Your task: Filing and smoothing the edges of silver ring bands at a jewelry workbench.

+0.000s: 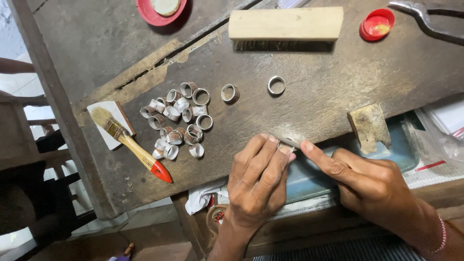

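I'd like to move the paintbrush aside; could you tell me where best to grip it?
Grip the paintbrush by its bare wooden handle, coming from above. It lies flat and diagonal, bristles resting on a white block, red tip toward the table edge, with the rings close on its right.

Clear plastic packets (447,125): a loose stack at the far right edge, up and to the right of the right hand (372,186). Transparent film over white sheets, a thin pink-red strip at one corner.

Flat sheet with a red strip (431,170): just right of the right hand, under the packets. Pale, with a fine grid pattern; possibly a label or a bag, the view is too partial to tell.

Signs, screens: none in view.
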